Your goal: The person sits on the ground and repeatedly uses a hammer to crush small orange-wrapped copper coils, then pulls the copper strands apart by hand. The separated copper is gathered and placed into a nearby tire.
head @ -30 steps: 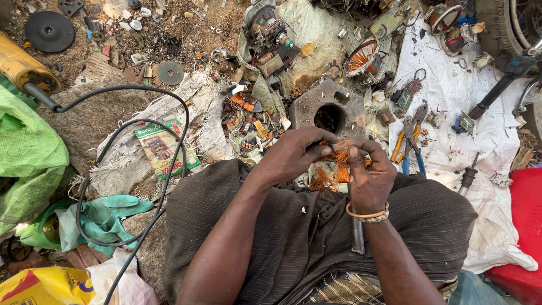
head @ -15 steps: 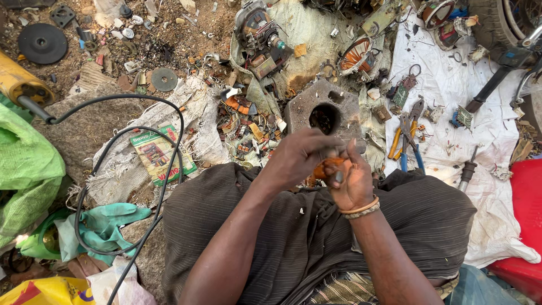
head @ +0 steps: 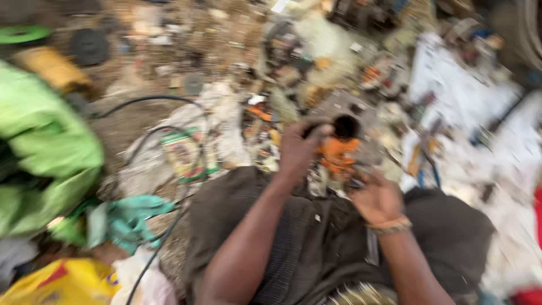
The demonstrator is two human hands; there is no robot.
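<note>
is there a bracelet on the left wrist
No: the bracelet sits on the wrist of the right hand, while the left hand has a bare wrist.

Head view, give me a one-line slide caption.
Blurred: left hand grips small orange part, right hand beside it, above scrap-littered ground.

The small part (head: 337,153) between the hands is bright orange with a black knob-like end above it. A gold-coloured bangle (head: 389,226) circles one wrist. The trousers (head: 316,243) are dark brown-grey with a fine ribbed weave. A black cable (head: 148,100) loops over brown dirt ground (head: 130,118). At the side lies a bright green bag (head: 45,147), with a teal cloth (head: 132,217) beside it and a yellow bag (head: 62,285) marked with red. A white sheet (head: 451,85) carries blurred, mixed-coloured scraps.
</note>
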